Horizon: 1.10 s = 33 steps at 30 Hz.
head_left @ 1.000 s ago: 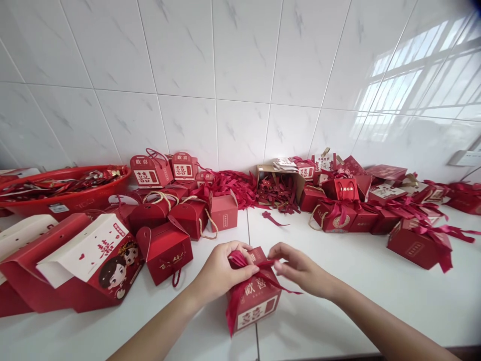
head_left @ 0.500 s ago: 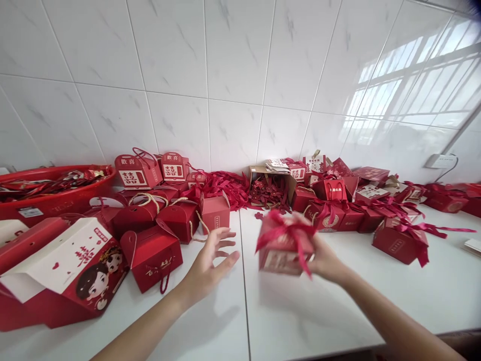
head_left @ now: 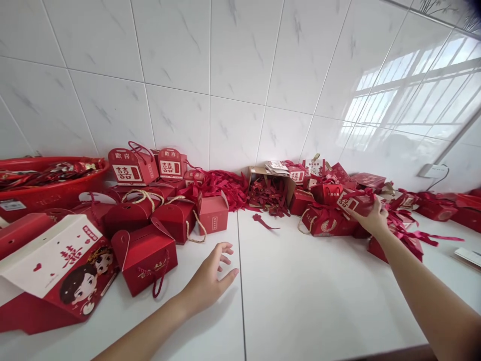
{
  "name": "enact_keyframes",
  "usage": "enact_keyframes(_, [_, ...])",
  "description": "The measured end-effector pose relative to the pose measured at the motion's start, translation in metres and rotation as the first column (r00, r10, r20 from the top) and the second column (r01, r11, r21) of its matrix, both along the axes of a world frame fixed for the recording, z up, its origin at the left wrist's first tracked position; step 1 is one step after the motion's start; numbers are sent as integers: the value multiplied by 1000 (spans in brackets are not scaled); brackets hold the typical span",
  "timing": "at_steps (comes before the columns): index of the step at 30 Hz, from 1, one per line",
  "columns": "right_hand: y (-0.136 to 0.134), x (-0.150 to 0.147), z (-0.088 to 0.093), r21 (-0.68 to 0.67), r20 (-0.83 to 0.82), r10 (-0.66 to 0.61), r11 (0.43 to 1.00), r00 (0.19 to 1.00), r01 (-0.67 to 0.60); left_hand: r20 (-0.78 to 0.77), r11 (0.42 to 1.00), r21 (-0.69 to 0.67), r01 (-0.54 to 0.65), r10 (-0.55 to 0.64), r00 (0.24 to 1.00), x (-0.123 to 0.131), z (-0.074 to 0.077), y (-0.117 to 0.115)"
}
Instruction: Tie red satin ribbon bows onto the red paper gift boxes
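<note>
My right hand [head_left: 370,218] grips a red gift box [head_left: 351,201] with a pale printed panel, among the heap of red boxes on the right. Part of that box is covered by my fingers. Over the white table, my left hand [head_left: 210,276] is empty, its fingers apart and thumb out. Nearest to it are a red gift box with a cord handle [head_left: 150,258] and a smaller plain red box [head_left: 213,214]. A loose dark red flower-ended strip [head_left: 265,222] lies on the table ahead.
Behind stands an open cardboard box [head_left: 291,193] of dark red flower-shaped pieces, beside a pile of red ribbons [head_left: 225,188]. At the left are a red basin [head_left: 41,198] and a white-and-red box with cartoon figures [head_left: 56,250]. Tiled wall [head_left: 180,45] closes off the back.
My right hand has carried the ribboned gift box from the middle of the table to the heap on the right. The left hand stays open, slightly lower. The flower-ended strip is now uncovered.
</note>
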State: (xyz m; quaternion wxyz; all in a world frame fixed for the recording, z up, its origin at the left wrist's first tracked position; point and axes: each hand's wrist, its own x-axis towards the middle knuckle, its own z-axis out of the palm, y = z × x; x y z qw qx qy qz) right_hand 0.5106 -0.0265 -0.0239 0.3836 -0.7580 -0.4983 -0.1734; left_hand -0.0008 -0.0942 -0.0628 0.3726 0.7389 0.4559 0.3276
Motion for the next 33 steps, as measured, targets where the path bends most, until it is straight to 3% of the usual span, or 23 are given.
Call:
enact_keyframes(3, [-3, -10, -2, 18, -120, -144, 989, 982, 147, -38, 1000, -11, -7, 7, 999, 0, -1, 0])
enact_keyframes(5, [-8, -26, -1, 148, -154, -155, 973, 976, 177, -46, 1000, 11, -16, 16, 999, 0, 0, -1])
enact_keyframes(7, [-11, -48, -4, 335, -68, -84, 937, 994, 102, -54, 997, 75, -11, 15, 998, -4, 6, -3])
enact_keyframes(9, [-12, -76, -13, 409, 152, 19, 909, 988, -80, -80, 975, 221, 24, -6, 997, -12, 19, -7])
enact_keyframes(12, [-9, -124, -38, 275, 385, 163, 920, 909, -281, -77, 873, 487, -18, 64, 995, -28, 45, -12])
enact_keyframes(15, [1, -175, -65, 43, 365, 358, 916, 859, -400, 71, 816, 527, -238, 237, 969, -37, 60, -10])
enact_keyframes(17, [13, -205, -79, -165, 260, 504, 864, 824, -476, 60, 844, 479, -239, 240, 969, -33, 55, -6])
enact_keyframes(18, [20, -218, -83, -194, 231, 513, 857, 827, -478, 7, 870, 459, -181, 200, 980, -28, 48, -3])
enact_keyframes(21, [41, -243, -91, -218, 179, 487, 867, 855, -448, -219, 924, 373, 79, 5, 976, -12, 17, 3])
enact_keyframes(23, [51, -250, -92, -236, 156, 465, 874, 871, -425, -348, 927, 279, 250, -145, 926, -3, -1, 4])
enact_keyframes(25, [54, -251, -91, -243, 138, 425, 890, 895, -385, -401, 928, 215, 305, -201, 894, 1, -12, 5])
enact_keyframes(30, [43, -253, -83, -81, 170, 242, 970, 955, -231, -357, 966, 241, 89, 3, 934, 2, -21, 17])
enact_keyframes(33, [40, -264, -78, -27, 247, 280, 959, 928, -283, -370, 965, 262, 2, 99, 924, 6, -24, 31])
